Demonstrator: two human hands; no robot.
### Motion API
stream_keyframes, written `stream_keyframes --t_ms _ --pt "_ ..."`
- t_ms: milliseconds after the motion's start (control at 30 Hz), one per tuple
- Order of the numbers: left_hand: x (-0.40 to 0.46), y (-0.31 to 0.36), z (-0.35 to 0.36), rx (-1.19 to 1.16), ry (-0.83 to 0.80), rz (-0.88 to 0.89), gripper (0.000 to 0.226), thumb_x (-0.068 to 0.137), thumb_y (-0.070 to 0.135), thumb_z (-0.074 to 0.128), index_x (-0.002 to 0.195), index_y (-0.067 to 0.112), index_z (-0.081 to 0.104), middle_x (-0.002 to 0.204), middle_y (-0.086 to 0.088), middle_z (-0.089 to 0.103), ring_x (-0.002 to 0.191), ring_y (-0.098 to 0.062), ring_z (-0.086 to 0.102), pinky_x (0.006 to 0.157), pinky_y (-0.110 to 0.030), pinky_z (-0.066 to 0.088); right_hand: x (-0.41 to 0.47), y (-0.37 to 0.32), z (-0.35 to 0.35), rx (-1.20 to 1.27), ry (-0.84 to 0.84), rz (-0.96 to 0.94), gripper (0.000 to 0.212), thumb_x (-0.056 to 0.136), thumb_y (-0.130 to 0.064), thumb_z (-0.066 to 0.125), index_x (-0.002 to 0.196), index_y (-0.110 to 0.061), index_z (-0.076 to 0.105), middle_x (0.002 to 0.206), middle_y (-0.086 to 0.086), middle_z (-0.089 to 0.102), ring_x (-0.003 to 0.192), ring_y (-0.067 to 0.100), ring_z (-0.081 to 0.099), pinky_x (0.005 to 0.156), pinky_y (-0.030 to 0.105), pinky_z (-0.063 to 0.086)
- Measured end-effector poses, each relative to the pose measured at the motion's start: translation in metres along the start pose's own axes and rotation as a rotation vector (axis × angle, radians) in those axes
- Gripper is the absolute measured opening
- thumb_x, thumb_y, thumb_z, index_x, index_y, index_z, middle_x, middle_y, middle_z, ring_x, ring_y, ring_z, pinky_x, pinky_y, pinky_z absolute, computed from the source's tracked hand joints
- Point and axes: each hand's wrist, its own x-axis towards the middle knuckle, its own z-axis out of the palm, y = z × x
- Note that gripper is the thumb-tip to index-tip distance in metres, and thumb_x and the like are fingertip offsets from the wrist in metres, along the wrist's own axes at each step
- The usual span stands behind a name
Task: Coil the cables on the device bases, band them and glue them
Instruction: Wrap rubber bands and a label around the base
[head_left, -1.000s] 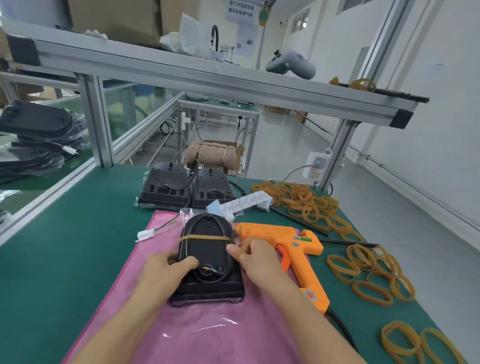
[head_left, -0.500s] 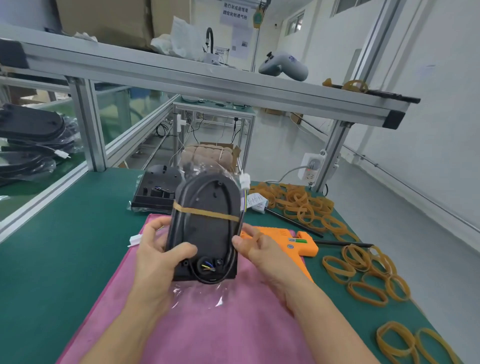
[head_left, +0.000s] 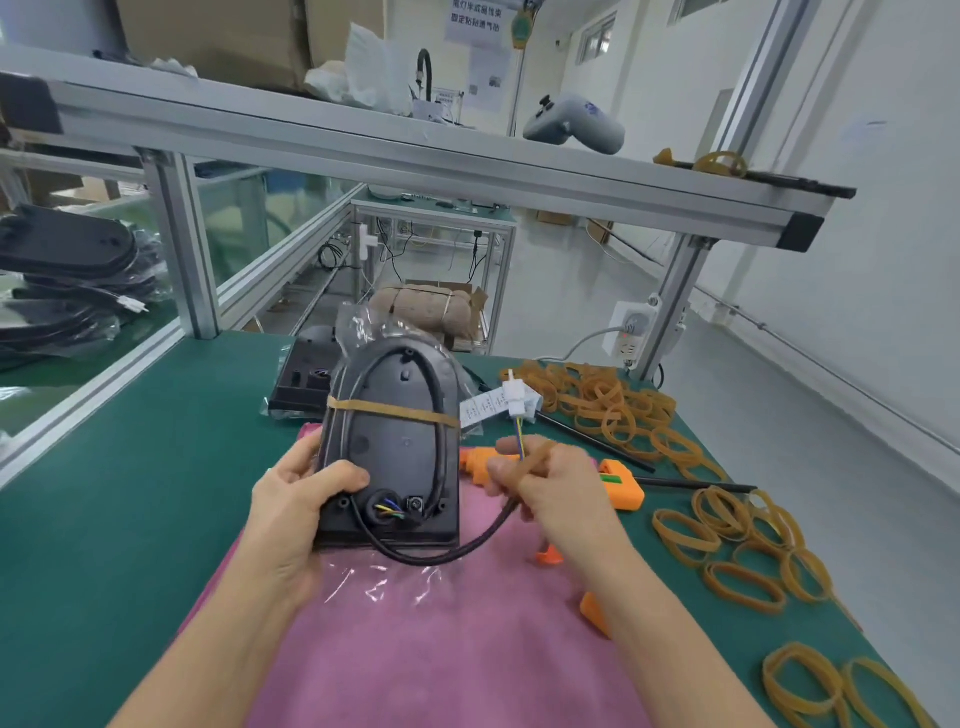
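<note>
1. Device base (head_left: 400, 447): a black moulded-plastic plate, arched at the far end and square at the near end, is held tilted up above the pink cloth (head_left: 441, 649), its ribbed underside turned toward the camera.
2. A round black cable (head_left: 441, 555) is laid in an oval loop on the base, and a free length of it sags below the base's near edge and rises to the right.
3. A flat tan rubber band (head_left: 395, 410) is stretched across the base over the looped cable.
4. Thin coloured wires are seen at the round port near the base's lower edge, and more lead up to a small white connector (head_left: 518, 400).
5. Crinkled clear plastic film (head_left: 384, 584) hangs under and behind the base.
6. The left hand (head_left: 296, 512) is wrapped round the base's left edge, thumb pressed flat on its face, fingers curled behind.
7. The right hand (head_left: 556, 483) is raised just right of the base, its fingers pinched together on the cable end beneath the connector.
8. An orange hot-glue gun (head_left: 618, 480) lies on the cloth, partly hidden by the right hand.
9. Loose tan rubber bands (head_left: 597, 400) are scattered over the green bench (head_left: 130, 493) to the right, and another black base (head_left: 301, 384) sits farther back.
</note>
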Motion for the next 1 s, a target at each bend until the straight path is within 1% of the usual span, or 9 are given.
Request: stream_keyframes --t_ms 167,333,400,500,567,667,800,900,1000 --pt "-0.012 -0.019 0.001 0.042 -0.048 -0.321 0.023 0.076 0.003 0.058 0.066 0.018 0.072 0.065 -0.010 0.069 0.046 -0.023 0.064 0.044 -0.032 0.053 0.016 -0.028 -0.001 0.019 0.059 -0.155 0.031 0.086 -0.009 0.066 0.056 -0.013 0.057 0.047 -0.004 0.054 0.039 0.000 0.044 0.043 0.009 0.034" --pt "-0.023 -0.023 0.014 -0.028 -0.021 -0.558 0.008 0.051 0.015 0.067 0.049 0.010 0.072 0.062 -0.013 0.070 0.045 -0.024 0.065 0.052 -0.036 0.057 0.046 -0.011 0.012 -0.479 0.068 -0.033 0.043 0.087 -0.036 0.069 0.052 -0.016 0.051 0.058 0.004 0.054 0.060 0.020 0.055 0.069 0.031 0.048" --pt "-0.024 -0.021 0.016 -0.051 0.023 -0.577 0.009 0.056 0.012 0.067 0.050 0.009 0.072 0.062 -0.014 0.069 0.047 -0.026 0.066 0.069 -0.042 0.057 0.049 -0.003 0.013 -0.613 0.028 0.079 0.043 0.088 -0.045 0.064 0.064 -0.011 0.058 0.068 0.009 0.061 0.072 0.026 0.060 0.073 0.035 0.048" --pt "-0.019 -0.020 0.014 -0.068 0.084 -0.584 0.010 0.074 0.011 0.064 0.067 0.009 0.071 0.065 -0.014 0.069 0.061 -0.030 0.065 0.088 -0.049 0.052 0.047 -0.005 0.011 -0.369 -0.067 0.199 0.037 0.094 -0.035 0.059 0.069 -0.008 0.059 0.065 0.004 0.064 0.057 0.013 0.061 0.064 0.032 0.050" --pt "-0.016 -0.021 0.014 -0.102 0.111 -0.589 0.006 0.077 0.012 0.062 0.075 0.010 0.067 0.064 -0.013 0.068 0.064 -0.029 0.063 0.080 -0.044 0.055 0.043 -0.011 0.006 -0.071 -0.156 0.302 0.035 0.094 -0.036 0.060 0.074 -0.007 0.062 0.062 0.000 0.065 0.059 0.014 0.065 0.067 0.032 0.059" --pt "-0.012 -0.023 0.014 -0.197 0.144 -0.584 0.004 0.079 0.013 0.060 0.076 0.012 0.064 0.058 -0.010 0.067 0.058 -0.027 0.064 0.057 -0.035 0.058 0.032 -0.015 -0.003 -0.200 -0.212 0.279 0.038 0.094 -0.038 0.059 0.065 -0.014 0.060 0.053 -0.001 0.063 0.058 0.019 0.066 0.065 0.027 0.058" --pt "-0.011 -0.024 0.018 -0.288 0.196 -0.540 0.005 0.081 0.013 0.059 0.079 0.012 0.063 0.054 -0.008 0.067 0.042 -0.022 0.064 0.036 -0.035 0.053 0.012 -0.015 -0.005 -0.389 -0.151 0.225 0.021 0.094 -0.029 0.058 0.094 -0.008 0.061 0.068 0.007 0.064 0.042 0.008 0.055 0.048 0.026 0.045" --pt "-0.010 -0.025 0.019 -0.297 0.223 -0.480 0.004 0.083 0.012 0.060 0.080 0.011 0.062 0.052 -0.008 0.067 0.040 -0.022 0.064 0.034 -0.030 0.050 0.006 -0.014 -0.007 -0.615 -0.040 0.119 0.059 0.092 -0.037 0.057 0.141 -0.009 0.039 0.072 0.005 0.063 0.067 0.023 0.064 0.064 0.033 0.050" --pt "-0.008 -0.027 0.018 -0.290 0.257 -0.424 0.003 0.081 0.013 0.061 0.082 0.013 0.064 0.056 -0.006 0.068 0.052 -0.022 0.066 0.041 -0.030 0.055 0.003 -0.014 -0.004 -0.315 -0.086 0.227 0.071 0.093 -0.043 0.056 0.151 -0.016 0.025 0.079 -0.001 0.069 0.057 0.011 0.062 0.057 0.025 0.055"
